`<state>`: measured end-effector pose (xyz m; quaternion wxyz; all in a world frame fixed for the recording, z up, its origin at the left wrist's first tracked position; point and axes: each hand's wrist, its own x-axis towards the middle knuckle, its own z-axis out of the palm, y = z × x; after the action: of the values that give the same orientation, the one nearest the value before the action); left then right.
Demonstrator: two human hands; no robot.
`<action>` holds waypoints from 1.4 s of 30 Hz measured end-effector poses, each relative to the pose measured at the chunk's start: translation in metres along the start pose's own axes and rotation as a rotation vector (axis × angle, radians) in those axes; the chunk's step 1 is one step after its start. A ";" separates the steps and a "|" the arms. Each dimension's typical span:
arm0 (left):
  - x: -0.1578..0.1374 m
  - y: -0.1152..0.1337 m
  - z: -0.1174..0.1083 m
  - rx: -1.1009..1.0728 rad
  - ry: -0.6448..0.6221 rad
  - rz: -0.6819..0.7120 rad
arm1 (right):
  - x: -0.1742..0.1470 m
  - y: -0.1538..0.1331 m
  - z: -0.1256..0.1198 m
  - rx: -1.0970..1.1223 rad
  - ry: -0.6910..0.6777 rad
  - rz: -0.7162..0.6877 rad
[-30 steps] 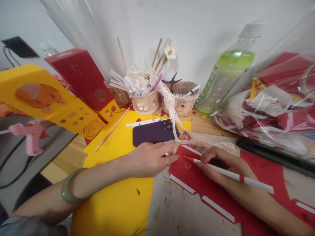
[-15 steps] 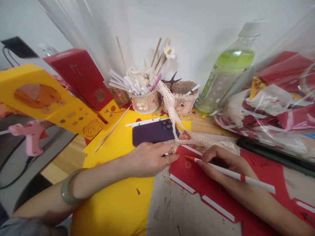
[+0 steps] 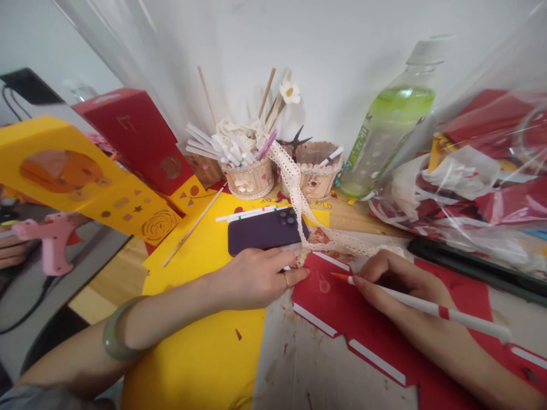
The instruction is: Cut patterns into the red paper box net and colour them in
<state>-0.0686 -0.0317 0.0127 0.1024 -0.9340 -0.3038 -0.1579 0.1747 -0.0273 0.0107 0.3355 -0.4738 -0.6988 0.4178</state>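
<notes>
In my right hand (image 3: 401, 285) is a white felt-tip pen (image 3: 427, 299) with an orange tip and a red band on its barrel. The tip points left over a red card (image 3: 367, 319) with white strips along its folded tabs. Near the tip, a faint orange drawing (image 3: 322, 285) marks the card. My left hand (image 3: 265, 276), wearing a ring, rests at the card's left end with its fingertips on it. Its curled fingers close on a small white piece (image 3: 287, 268), mostly hidden. A dark purple phone (image 3: 260, 230) lies just beyond that hand.
Yellow card (image 3: 196, 336) spreads under my left forearm. Behind stand a basket of pens (image 3: 250, 179), a second basket (image 3: 316, 182) with pliers, trailing lace (image 3: 294, 182) and a green drink bottle (image 3: 388, 119). At left, another person's hand (image 3: 12, 250) is near a pink glue gun (image 3: 53, 239).
My right hand has drawn the pen slightly right, its tip now off to the right of the drawing. My left hand stays put. Another person's hand has appeared at the left edge.
</notes>
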 end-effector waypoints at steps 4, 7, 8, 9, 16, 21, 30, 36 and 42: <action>0.001 0.000 -0.001 -0.010 -0.010 -0.003 | 0.000 -0.001 0.001 -0.009 -0.023 -0.015; 0.001 0.000 -0.001 -0.016 -0.026 -0.002 | -0.001 0.000 0.001 0.006 -0.062 -0.007; 0.000 0.000 -0.002 -0.016 -0.031 -0.001 | -0.001 0.000 0.001 0.001 -0.072 -0.010; 0.000 0.000 -0.002 -0.015 -0.034 -0.002 | -0.001 0.001 0.001 -0.007 -0.081 -0.013; 0.000 0.000 -0.002 -0.002 -0.039 -0.007 | -0.001 0.002 0.000 -0.040 -0.105 -0.014; 0.000 -0.001 -0.003 0.003 -0.030 0.009 | 0.001 -0.002 0.002 -0.053 -0.066 0.013; -0.002 -0.001 -0.001 0.015 0.015 0.021 | 0.003 -0.005 0.001 -0.106 -0.021 0.007; -0.002 -0.001 0.000 0.025 0.017 0.017 | 0.002 -0.007 0.000 -0.114 -0.006 0.000; -0.001 -0.001 -0.001 0.034 0.025 0.017 | 0.001 -0.005 0.000 -0.090 -0.034 0.017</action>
<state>-0.0703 -0.0322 0.0127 0.1232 -0.9326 -0.2973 -0.1634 0.1727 -0.0277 0.0157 0.2983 -0.4873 -0.7184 0.3969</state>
